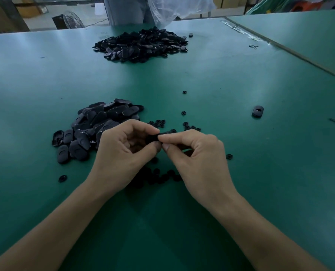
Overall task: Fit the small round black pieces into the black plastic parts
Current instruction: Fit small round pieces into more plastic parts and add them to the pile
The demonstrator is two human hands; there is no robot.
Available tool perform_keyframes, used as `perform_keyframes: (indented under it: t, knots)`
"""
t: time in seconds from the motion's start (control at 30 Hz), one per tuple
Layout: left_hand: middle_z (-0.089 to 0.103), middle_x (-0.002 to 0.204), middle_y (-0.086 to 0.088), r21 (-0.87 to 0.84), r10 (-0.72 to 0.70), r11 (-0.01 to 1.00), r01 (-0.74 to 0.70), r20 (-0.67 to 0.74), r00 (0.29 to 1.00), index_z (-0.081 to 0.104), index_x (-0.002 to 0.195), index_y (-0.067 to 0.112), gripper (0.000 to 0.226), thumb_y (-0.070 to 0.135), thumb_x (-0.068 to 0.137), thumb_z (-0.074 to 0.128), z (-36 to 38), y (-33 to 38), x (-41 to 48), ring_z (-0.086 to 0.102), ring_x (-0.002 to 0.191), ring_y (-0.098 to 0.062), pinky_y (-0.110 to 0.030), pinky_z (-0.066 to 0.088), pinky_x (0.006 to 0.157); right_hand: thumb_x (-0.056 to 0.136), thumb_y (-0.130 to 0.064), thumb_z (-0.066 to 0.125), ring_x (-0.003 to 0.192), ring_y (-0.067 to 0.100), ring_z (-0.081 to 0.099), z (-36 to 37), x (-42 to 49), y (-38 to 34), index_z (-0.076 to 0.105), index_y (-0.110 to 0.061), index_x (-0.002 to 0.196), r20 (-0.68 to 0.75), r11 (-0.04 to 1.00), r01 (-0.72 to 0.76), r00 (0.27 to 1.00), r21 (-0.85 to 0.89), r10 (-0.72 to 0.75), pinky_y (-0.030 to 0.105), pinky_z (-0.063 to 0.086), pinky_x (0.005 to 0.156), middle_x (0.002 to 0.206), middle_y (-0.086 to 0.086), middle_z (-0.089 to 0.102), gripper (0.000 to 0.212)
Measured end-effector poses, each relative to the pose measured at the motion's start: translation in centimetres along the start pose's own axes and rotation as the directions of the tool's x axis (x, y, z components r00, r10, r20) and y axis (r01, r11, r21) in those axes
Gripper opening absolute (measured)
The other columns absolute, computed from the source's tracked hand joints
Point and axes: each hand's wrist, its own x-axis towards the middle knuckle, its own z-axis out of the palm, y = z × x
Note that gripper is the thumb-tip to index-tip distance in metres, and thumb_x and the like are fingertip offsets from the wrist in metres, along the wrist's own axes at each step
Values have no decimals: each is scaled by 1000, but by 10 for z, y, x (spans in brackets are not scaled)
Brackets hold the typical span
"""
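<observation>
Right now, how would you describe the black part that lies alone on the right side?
On the green table, find the near pile of black parts by the left hand. Look far right of it, past the scattered small round pieces. The lone black part lies there, round hole up, touching nothing.

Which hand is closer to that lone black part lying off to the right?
Right. The right hand lies left of the lone part; the left hand lies farther left.
</observation>
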Motion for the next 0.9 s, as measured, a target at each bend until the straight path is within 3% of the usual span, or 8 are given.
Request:
perform_keyframes:
  t: [0.1,0.4,0.5,0.67,0.9]
  knots:
    - [76,88,4,-1,4,1000,-4,-2,1000,68,94,18,18,18,77,74,0,0,0,72,79,-8,-19,57,73,88,-7,72,88,-1,63,0,-1,1,79,-19,102,4,998,48,999,-35,-48,6,47,77,92,-10,70,20]
    - [76,86,3,-33,-48,998,49,14,999,68,92,17,22,15,73,80,0,-1,1,71,77,-9,-21,59,73,89,-12,71,89,-2,62,-3,3,6,74,-27,102,25,996,40,999,-76,-38,7,44,75,94,-18,67,20]
    - [76,84,3,-35,-62,997,63,25,998,69,93,19,27,11,73,86,-1,-1,1,71,76,-8,-19,58,73,89,-9,71,87,-2,66,-5,6,8,74,-23,99,55,1000,-15,998,-4,15,13,51,80,89,-15,73,17]
    - [76,79,1,-91,-97,991,98,17,995,70,92,15,24,15,69,77,-1,0,1,70,72,-7,-17,57,71,86,-10,74,79,4,69,-10,9,10,75,-22,92,76,998,-44,996,52,40,24,56,78,81,-11,74,13]
    - [77,79,-2,-95,-103,990,105,32,994,72,91,13,22,12,69,77,0,0,0,71,69,-9,-17,57,68,85,-11,74,73,-1,65,-9,10,8,71,-26,86,82,999,-45,996,-12,45,9,48,65,75,-13,70,16]
